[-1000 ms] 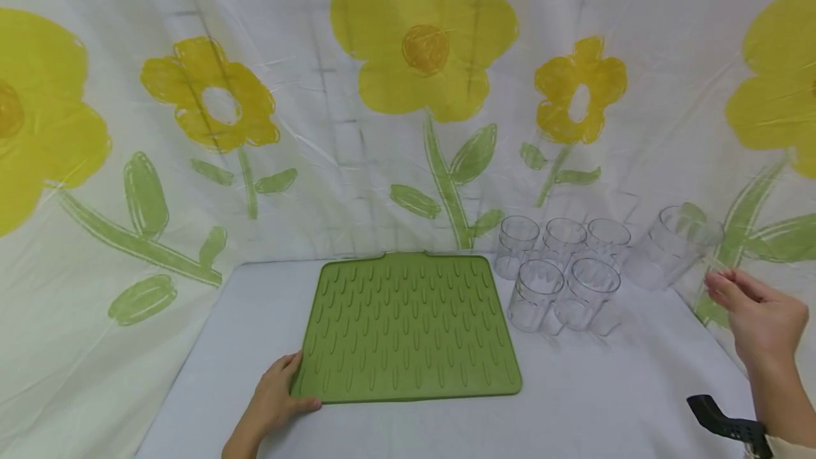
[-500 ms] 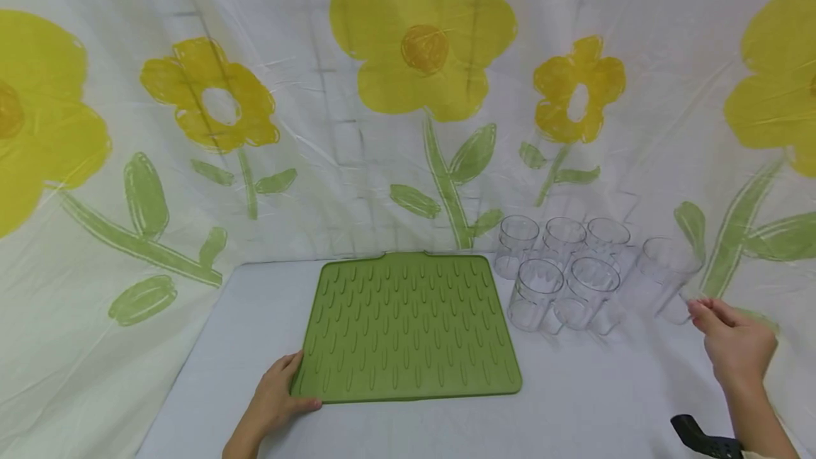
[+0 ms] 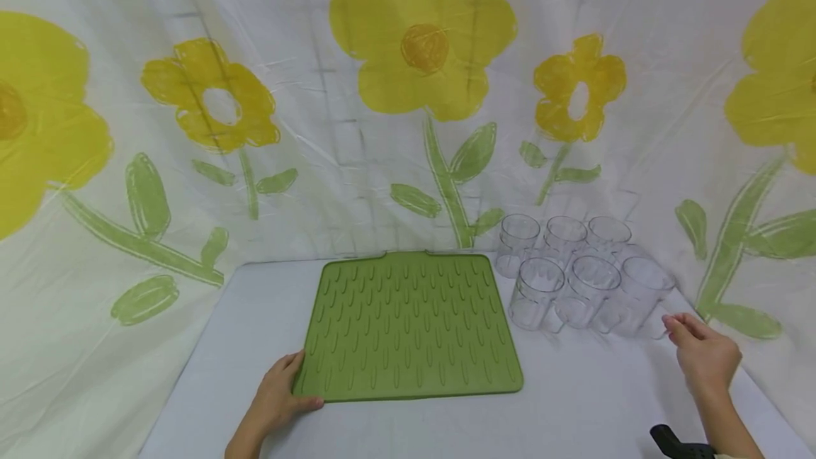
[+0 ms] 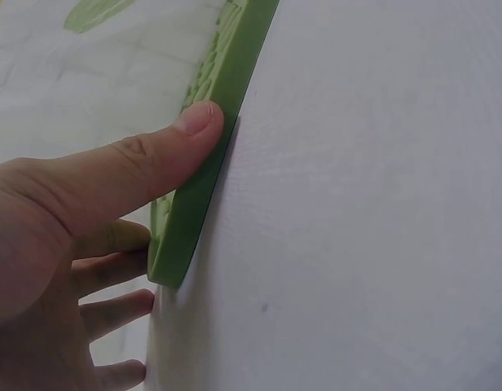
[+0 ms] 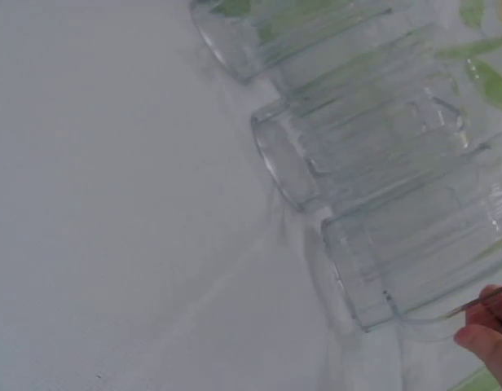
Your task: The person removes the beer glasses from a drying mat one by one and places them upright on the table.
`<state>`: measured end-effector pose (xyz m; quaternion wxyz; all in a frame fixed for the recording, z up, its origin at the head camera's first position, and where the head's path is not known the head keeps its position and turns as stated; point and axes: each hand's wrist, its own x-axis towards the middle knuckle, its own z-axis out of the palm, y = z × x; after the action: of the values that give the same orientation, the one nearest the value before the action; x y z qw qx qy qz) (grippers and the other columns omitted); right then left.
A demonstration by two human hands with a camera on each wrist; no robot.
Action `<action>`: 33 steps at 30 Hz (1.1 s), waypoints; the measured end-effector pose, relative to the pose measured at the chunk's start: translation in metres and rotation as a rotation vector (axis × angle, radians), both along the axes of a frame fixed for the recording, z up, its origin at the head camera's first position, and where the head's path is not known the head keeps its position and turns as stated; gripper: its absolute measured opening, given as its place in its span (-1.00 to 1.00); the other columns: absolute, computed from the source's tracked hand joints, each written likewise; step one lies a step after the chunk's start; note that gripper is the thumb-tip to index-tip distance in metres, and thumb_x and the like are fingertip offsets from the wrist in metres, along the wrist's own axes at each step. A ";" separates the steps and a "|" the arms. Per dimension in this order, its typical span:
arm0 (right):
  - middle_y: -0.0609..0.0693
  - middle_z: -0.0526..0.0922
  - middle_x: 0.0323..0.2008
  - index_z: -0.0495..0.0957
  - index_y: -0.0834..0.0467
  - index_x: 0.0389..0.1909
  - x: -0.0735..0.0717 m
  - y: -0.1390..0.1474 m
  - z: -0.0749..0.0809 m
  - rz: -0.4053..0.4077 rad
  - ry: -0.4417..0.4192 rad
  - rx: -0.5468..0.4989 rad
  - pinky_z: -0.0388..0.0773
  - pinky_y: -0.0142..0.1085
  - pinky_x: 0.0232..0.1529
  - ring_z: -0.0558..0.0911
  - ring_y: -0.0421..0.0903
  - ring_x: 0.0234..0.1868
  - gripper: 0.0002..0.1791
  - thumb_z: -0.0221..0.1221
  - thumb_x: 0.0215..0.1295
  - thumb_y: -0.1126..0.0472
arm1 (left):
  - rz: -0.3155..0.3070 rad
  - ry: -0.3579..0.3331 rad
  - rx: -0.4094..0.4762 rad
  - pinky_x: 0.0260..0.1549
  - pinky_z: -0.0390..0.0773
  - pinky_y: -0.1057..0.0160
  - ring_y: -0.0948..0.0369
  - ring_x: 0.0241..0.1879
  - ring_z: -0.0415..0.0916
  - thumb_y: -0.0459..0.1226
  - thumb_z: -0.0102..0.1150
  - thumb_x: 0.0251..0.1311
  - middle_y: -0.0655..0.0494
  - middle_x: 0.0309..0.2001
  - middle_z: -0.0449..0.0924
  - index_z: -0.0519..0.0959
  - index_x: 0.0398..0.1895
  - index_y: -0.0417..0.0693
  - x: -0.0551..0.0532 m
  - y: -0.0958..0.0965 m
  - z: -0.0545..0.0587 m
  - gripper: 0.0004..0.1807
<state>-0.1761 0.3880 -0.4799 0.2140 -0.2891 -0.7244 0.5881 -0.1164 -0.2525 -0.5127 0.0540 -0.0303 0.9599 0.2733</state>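
Observation:
A green ridged drying mat (image 3: 408,331) lies on the white table. My left hand (image 3: 277,392) rests at its front left corner. In the left wrist view the thumb (image 4: 165,159) lies straight against the mat's raised edge, and the other fingers spread along the left side. My right hand (image 3: 707,353) pinches the handle of a clear glass mug (image 3: 639,296) between thumb and fingertips. This mug stands upright at the right end of the front row of mugs, close beside its neighbour (image 3: 588,292). In the right wrist view it is the nearest mug (image 5: 414,244), and only fingertips show.
Several more clear mugs (image 3: 519,246) stand upright in two rows to the right of the mat. White table surface (image 3: 574,402) extends in front of mat and mugs. A curtain (image 3: 306,183) with yellow flowers hangs behind the table. A black wrist mount (image 3: 676,441) sits below my right hand.
My right hand has brought the mug left and down, from tilted in the air at the far right to beside the front row. My left hand stays on the mat's corner.

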 end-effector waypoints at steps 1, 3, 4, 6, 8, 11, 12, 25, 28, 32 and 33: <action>-0.56 0.54 -0.76 0.54 -0.39 -0.68 0.000 -0.001 -0.002 -0.001 0.000 -0.003 0.43 -0.68 -0.67 0.55 -0.57 -0.70 -0.57 0.32 0.19 0.23 | 0.000 -0.001 0.002 0.30 0.27 -0.29 -0.34 0.31 0.23 -0.02 0.60 -0.33 -0.38 0.31 0.31 0.21 0.38 -0.45 0.000 0.000 0.000 0.20; -0.55 0.54 -0.76 0.54 -0.39 -0.69 0.001 -0.003 -0.005 -0.008 0.002 -0.024 0.42 -0.66 -0.69 0.55 -0.56 -0.71 -0.56 0.32 0.19 0.23 | -0.001 -0.002 0.008 0.30 0.26 -0.29 -0.34 0.31 0.23 -0.02 0.60 -0.33 -0.38 0.32 0.31 0.21 0.38 -0.44 0.000 0.000 0.001 0.20; -0.54 0.55 -0.77 0.54 -0.38 -0.70 0.001 -0.004 -0.007 -0.011 0.007 -0.036 0.41 -0.66 -0.69 0.55 -0.56 -0.71 -0.57 0.32 0.19 0.23 | -0.002 -0.003 0.009 0.30 0.26 -0.29 -0.34 0.31 0.22 -0.01 0.60 -0.33 -0.38 0.32 0.31 0.21 0.38 -0.44 0.000 0.000 0.001 0.20; -0.52 0.56 -0.76 0.57 -0.35 -0.69 0.001 -0.006 -0.008 -0.013 0.022 -0.071 0.42 -0.67 -0.68 0.56 -0.55 -0.70 -0.58 0.33 0.18 0.25 | -0.004 -0.007 0.011 0.30 0.26 -0.29 -0.34 0.31 0.22 -0.01 0.59 -0.32 -0.38 0.32 0.30 0.20 0.38 -0.44 0.001 0.000 0.000 0.20; -0.51 0.57 -0.75 0.59 -0.33 -0.68 0.000 -0.007 -0.009 -0.014 0.024 -0.076 0.41 -0.68 -0.66 0.56 -0.55 -0.69 -0.60 0.34 0.17 0.25 | -0.004 -0.010 0.008 0.30 0.26 -0.29 -0.34 0.32 0.22 -0.01 0.59 -0.32 -0.38 0.32 0.30 0.20 0.38 -0.44 0.001 -0.001 0.001 0.21; -0.51 0.56 -0.75 0.60 -0.30 -0.68 0.000 -0.010 -0.011 -0.010 0.012 -0.037 0.40 -0.68 -0.63 0.55 -0.55 -0.67 -0.63 0.35 0.16 0.25 | -0.005 -0.011 0.001 0.30 0.26 -0.29 -0.35 0.31 0.22 -0.01 0.59 -0.32 -0.39 0.32 0.30 0.20 0.38 -0.45 0.001 -0.002 0.001 0.21; -0.51 0.56 -0.75 0.60 -0.29 -0.67 -0.001 -0.011 -0.012 -0.008 0.003 -0.025 0.39 -0.68 -0.63 0.55 -0.55 -0.67 -0.65 0.36 0.16 0.23 | -0.005 -0.011 -0.001 0.30 0.26 -0.29 -0.35 0.31 0.22 0.00 0.59 -0.32 -0.39 0.32 0.30 0.20 0.38 -0.45 0.001 -0.002 0.001 0.21; -0.64 0.49 -0.72 0.52 -0.39 -0.64 0.006 -0.012 -0.018 0.052 -0.053 0.096 0.41 -0.73 -0.56 0.50 -0.65 -0.60 -0.65 0.32 0.22 0.11 | -0.017 -0.010 0.004 0.30 0.27 -0.28 -0.35 0.31 0.22 -0.01 0.60 -0.33 -0.40 0.32 0.30 0.20 0.38 -0.46 0.001 -0.002 0.000 0.21; -0.69 0.46 -0.72 0.51 -0.42 -0.62 0.008 -0.012 -0.019 0.045 -0.056 0.144 0.38 -0.74 -0.54 0.47 -0.70 -0.58 -0.67 0.30 0.24 0.06 | -0.020 -0.006 -0.005 0.30 0.28 -0.27 -0.34 0.31 0.23 -0.01 0.60 -0.32 -0.40 0.31 0.31 0.21 0.37 -0.47 0.001 -0.002 0.002 0.20; -0.78 0.39 -0.70 0.52 -0.47 -0.54 0.011 -0.012 -0.018 0.025 -0.084 0.205 0.30 -0.78 -0.46 0.37 -0.80 -0.51 -0.74 0.28 0.25 -0.01 | -0.025 0.003 -0.018 0.29 0.30 -0.27 -0.34 0.30 0.24 -0.04 0.61 -0.32 -0.41 0.30 0.32 0.22 0.36 -0.48 0.002 -0.003 0.004 0.19; -0.79 0.38 -0.70 0.56 -0.46 -0.48 0.011 -0.012 -0.016 0.021 -0.087 0.214 0.28 -0.77 -0.45 0.36 -0.81 -0.50 -0.80 0.28 0.24 -0.02 | -0.026 0.004 -0.020 0.28 0.31 -0.27 -0.34 0.30 0.24 -0.04 0.61 -0.32 -0.41 0.30 0.32 0.22 0.36 -0.48 0.001 -0.003 0.004 0.18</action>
<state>-0.1651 0.3760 -0.4964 0.2058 -0.2825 -0.7946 0.4964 -0.1149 -0.2557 -0.5087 0.0555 -0.0180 0.9631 0.2629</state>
